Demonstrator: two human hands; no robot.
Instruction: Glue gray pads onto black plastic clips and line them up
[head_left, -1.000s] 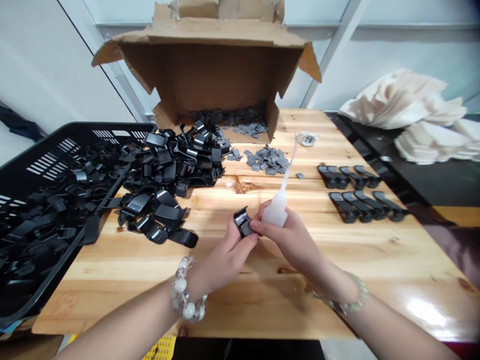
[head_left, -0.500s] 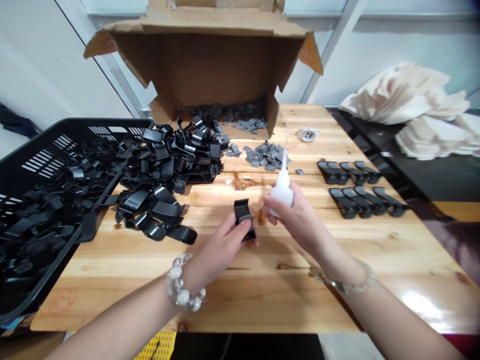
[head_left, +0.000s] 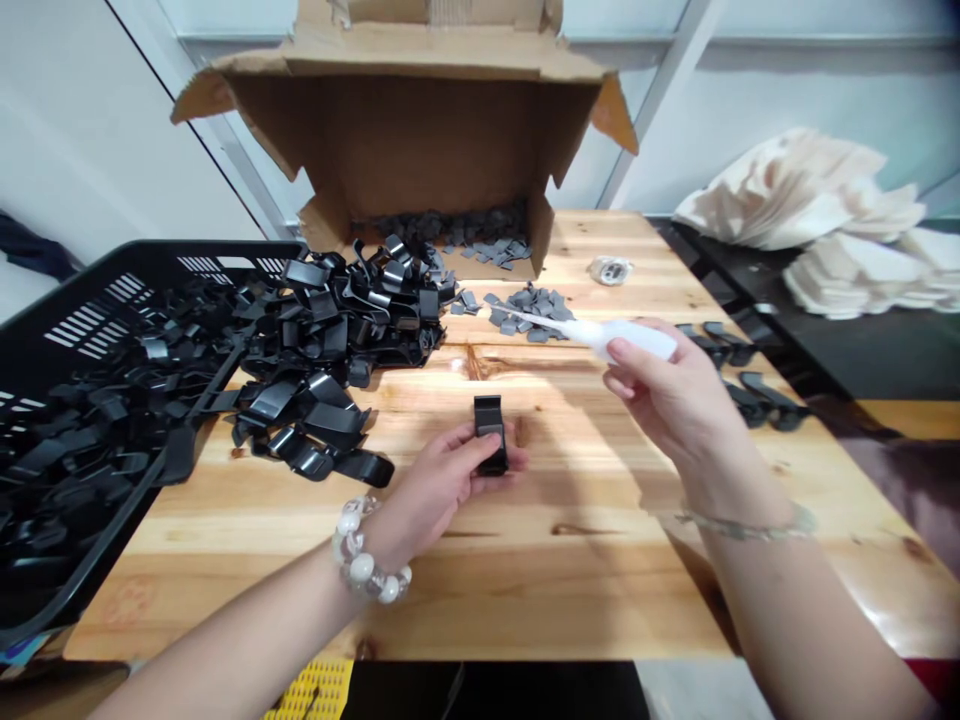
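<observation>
My left hand (head_left: 454,470) is closed on a black plastic clip (head_left: 489,410), its thumb pressing on the face of the part near the table's middle. In my right hand (head_left: 667,385) is a white squeeze bottle (head_left: 634,338) with a long thin nozzle, tilted almost flat and pointing left. The nozzle passes in front of a small pile of grey pads (head_left: 536,300). Beyond my right hand, rows of black clips (head_left: 769,395) lie on the table, partly hidden by that hand.
At left stands a black basket (head_left: 150,245) full of black clips, with a heap of clips (head_left: 360,310) beside it. An open cardboard box (head_left: 442,130) at the back holds grey pads. A roll of tape (head_left: 611,270) and stacked cream-coloured material (head_left: 847,270) are to the right.
My right hand has moved right and slightly up, tipping the bottle from upright to nearly level. My left hand still holds the clip, turned slightly straighter.
</observation>
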